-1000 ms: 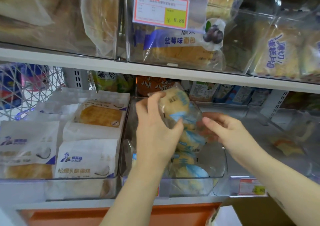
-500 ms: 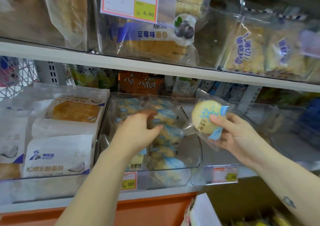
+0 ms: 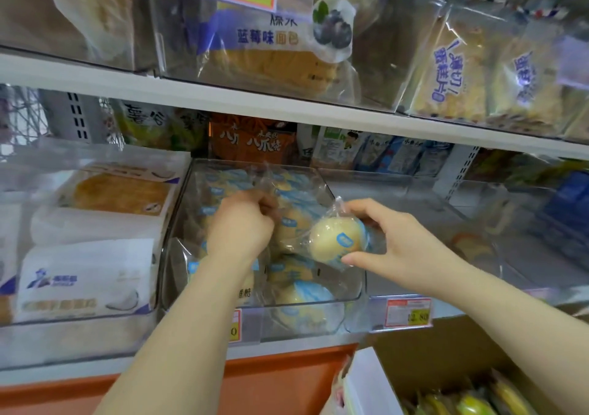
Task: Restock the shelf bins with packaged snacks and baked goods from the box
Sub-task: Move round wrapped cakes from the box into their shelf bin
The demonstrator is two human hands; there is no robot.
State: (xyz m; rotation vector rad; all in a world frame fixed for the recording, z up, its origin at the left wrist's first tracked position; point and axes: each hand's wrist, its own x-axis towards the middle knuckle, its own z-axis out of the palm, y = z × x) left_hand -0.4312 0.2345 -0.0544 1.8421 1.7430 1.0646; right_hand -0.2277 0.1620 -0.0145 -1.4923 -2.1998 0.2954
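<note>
Shelving [image 3: 223, 96] fills the view, with clear bins along both levels, and all the action is on the lower one. Left bin [image 3: 63, 341] holds white cake packs [image 3: 86, 274]. Middle bin [image 3: 177, 233] looks to be the one taking stock, already deep in wrapped buns [image 3: 296, 290]. Right bin [image 3: 414, 198] sits just beside it, wall to wall. Down in the bottom right corner, the box [image 3: 446, 347] stands open below the shelf edge, yellow packets [image 3: 471, 402] showing inside.

Both arms are up and in. Left hand [image 3: 242, 223] is inside the middle bin, fingers curled tight down among the buns. It looks to be pinching a wrapper there, probably making room. Right hand [image 3: 398, 255] holds a single bun [image 3: 338, 242], thumb underneath, fingers over the top, wrapper tail sticking up. That bun hangs over the bin's right front part, just above the pile and close to the right wall.

Now the danger. The grip is on slick film around a soft round bun, so a loose release could let it roll off the heap. The pile looks near the rim at the front, and a roll that way means over the front wall and down toward the box or the floor. A roll sideways puts it in the right bin, behind the wrong price tag [image 3: 408, 312]. Squeeze harder to prevent that and the bun dents. And if the left hand tugs its wrapper upward, neighbours may ride up with it.
</note>
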